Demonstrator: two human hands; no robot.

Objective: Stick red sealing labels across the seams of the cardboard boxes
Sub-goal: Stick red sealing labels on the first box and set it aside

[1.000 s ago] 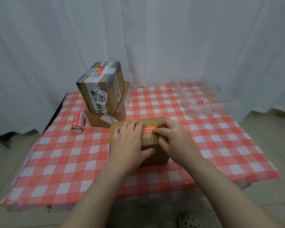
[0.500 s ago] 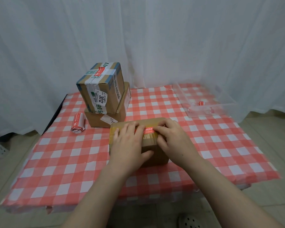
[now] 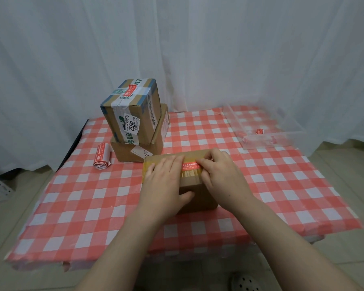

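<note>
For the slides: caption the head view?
Left hand steadies cardboard box; right hand applies red label onto its taped top.

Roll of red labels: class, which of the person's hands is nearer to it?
Left. The left hand rests flat on the near cardboard box, on the side toward the roll of red labels; the right hand is at the box's other end, farther off.

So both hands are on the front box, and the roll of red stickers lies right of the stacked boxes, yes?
Almost. In the head view the roll of red stickers lies left of the stacked boxes, not right. The left hand and right hand are indeed on the front box.
</note>
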